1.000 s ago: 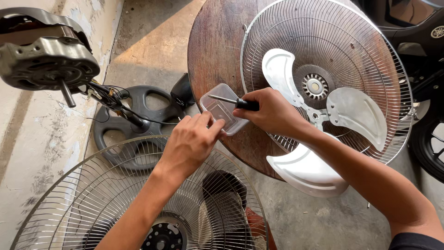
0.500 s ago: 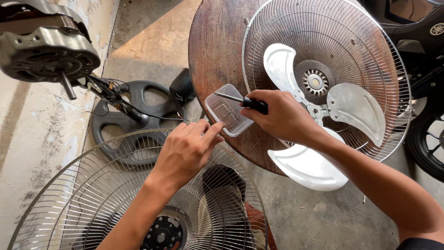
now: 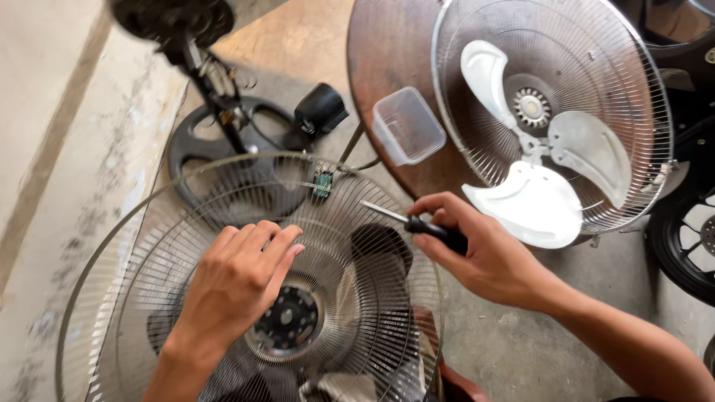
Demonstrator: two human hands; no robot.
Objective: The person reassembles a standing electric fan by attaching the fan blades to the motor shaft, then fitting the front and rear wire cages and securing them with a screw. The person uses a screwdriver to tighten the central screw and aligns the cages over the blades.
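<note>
Rear fan guard (image 3: 149, 246) step — left hand (image 3: 238, 283) spread flat on wires, holding nothing; right hand (image 3: 484, 257) gripping screwdriver (image 3: 417, 222) — needs tip lined up first.

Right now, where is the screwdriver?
In the right hand, the screwdriver points left over the wire fan guard, below the clear plastic tub.

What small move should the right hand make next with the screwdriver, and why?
Probably lower the screwdriver tip toward the hub of the wire fan guard. The right hand holds it above the guard, pointing left, while the left hand rests on the wires beside the hub.
</note>
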